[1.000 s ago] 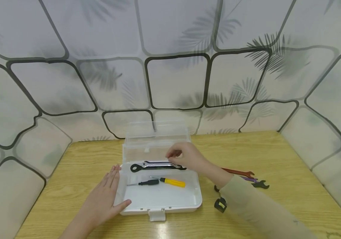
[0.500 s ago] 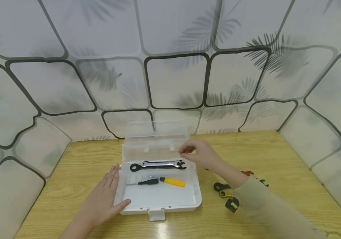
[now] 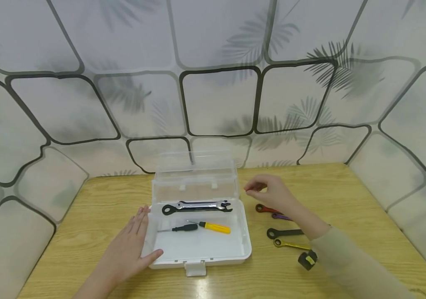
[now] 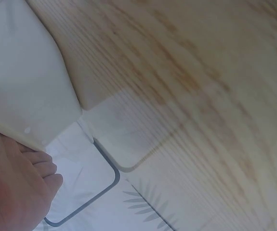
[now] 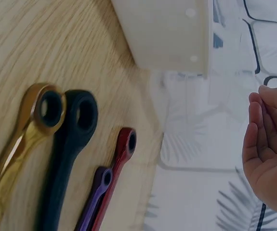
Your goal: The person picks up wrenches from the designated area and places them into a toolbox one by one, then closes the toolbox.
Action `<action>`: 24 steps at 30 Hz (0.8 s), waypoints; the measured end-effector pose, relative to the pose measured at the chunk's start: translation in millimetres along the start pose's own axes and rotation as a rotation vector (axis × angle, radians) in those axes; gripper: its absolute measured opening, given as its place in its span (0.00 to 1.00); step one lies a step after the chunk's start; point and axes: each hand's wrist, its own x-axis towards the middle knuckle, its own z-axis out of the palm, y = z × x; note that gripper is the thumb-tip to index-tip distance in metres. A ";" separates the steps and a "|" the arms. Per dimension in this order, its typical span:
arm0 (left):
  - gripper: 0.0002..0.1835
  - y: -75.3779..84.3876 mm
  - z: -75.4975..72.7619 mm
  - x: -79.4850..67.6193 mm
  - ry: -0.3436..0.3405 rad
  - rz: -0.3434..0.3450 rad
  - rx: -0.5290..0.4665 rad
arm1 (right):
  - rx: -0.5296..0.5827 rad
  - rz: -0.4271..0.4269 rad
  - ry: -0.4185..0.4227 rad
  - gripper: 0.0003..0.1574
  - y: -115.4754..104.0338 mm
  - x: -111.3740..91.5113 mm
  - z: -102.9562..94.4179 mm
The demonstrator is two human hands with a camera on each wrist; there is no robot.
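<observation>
My left hand [image 3: 128,245] rests with straight fingers along the left side of an open white plastic toolbox [image 3: 194,251]. Inside the box, a silver wrench [image 3: 199,204] and a black ratchet wrench [image 3: 169,209] lie side by side at the back. In front of them are a black screwdriver [image 3: 186,228] and a yellow-handled screwdriver [image 3: 216,228]. Off the box's right back corner, my right hand [image 3: 270,193] hovers with loosely bent fingers and holds nothing. Below that arm lie red [image 3: 264,209], purple [image 3: 280,216], black [image 3: 284,233] and gold [image 3: 289,244] ratchet wrenches, partly hidden by the sleeve.
A small black tape measure [image 3: 307,260] lies near the right sleeve. The box's clear lid [image 3: 196,166] stands raised at the back, and its latch [image 3: 196,269] hangs at the front. A patterned backdrop [image 3: 220,104] borders the wooden table [image 3: 104,195].
My right hand has moved away from the silver wrench to the right, out past the box's edge. The tape measure has shifted right along with the sleeve. My left hand stays put.
</observation>
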 end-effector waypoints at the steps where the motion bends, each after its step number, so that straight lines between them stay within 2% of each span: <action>1: 0.58 0.1 -0.2 0.1 -0.002 -0.002 -0.001 | -0.001 0.010 0.006 0.02 2.0 -2.0 -1.7; 8: 0.57 -0.1 0.4 0.2 0.005 -0.002 0.000 | -0.005 0.069 0.035 0.04 21.4 -17.3 -12.0; 14: 0.57 0.4 0.1 0.5 0.011 0.001 0.004 | -0.018 0.083 0.058 0.06 35.6 -29.1 -19.8; 24: 0.57 0.6 -0.5 0.8 -0.003 0.000 0.005 | -0.050 0.137 0.047 0.07 54.6 -47.6 -23.9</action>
